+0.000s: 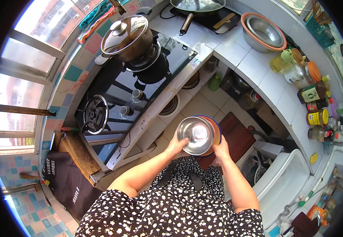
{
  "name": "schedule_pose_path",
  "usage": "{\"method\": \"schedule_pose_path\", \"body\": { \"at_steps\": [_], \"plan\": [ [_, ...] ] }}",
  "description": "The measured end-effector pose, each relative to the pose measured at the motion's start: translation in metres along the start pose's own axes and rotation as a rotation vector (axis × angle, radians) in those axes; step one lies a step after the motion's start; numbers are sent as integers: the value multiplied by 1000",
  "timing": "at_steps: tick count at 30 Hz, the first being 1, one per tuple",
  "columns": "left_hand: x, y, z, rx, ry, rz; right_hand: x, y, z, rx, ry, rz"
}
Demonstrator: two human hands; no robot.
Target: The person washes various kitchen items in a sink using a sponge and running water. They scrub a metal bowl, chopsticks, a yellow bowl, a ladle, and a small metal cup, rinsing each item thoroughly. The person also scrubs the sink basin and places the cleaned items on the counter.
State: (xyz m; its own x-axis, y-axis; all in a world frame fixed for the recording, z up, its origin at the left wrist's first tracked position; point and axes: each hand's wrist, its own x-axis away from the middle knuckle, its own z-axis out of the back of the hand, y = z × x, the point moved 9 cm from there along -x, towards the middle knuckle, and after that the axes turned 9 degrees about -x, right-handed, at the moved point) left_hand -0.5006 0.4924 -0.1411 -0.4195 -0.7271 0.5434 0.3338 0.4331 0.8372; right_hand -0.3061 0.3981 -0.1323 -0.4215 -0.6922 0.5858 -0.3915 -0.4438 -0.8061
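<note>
In front of my body I hold a shiny stainless steel bowl point(196, 136), its inside facing up. Under it, and showing along the right side, is a round orange-tan piece with a blue rim point(217, 134), perhaps a plate or another bowl. My left hand point(176, 145) grips the steel bowl's left edge, thumb over the rim. On the other side my right hand point(221, 150) is closed around the edge of the stack. The fingers beneath are hidden.
A black gas stove point(112, 96) on the left bears a lidded pot point(128, 39). On the tiled counter are nested basins point(264, 31), a lidded pan point(197, 6) and several jars point(312, 93). A white sink point(284, 185) lies right; a dark red board point(234, 138) is below.
</note>
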Motion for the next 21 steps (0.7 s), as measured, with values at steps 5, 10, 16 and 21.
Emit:
{"method": "schedule_pose_path", "body": {
  "at_steps": [5,10,16,21],
  "plan": [
    [-15,-4,10,-285,245,-179,-23,-15,-2,-16,-13,72],
    [-13,1,-2,-441,375,-32,-43,-24,7,42,-45,55],
    [-27,-27,-31,-106,481,0,-77,-36,31,174,-153,65],
    [-23,-14,-43,402,516,244,-134,-34,36,287,-178,75]
  ]
}}
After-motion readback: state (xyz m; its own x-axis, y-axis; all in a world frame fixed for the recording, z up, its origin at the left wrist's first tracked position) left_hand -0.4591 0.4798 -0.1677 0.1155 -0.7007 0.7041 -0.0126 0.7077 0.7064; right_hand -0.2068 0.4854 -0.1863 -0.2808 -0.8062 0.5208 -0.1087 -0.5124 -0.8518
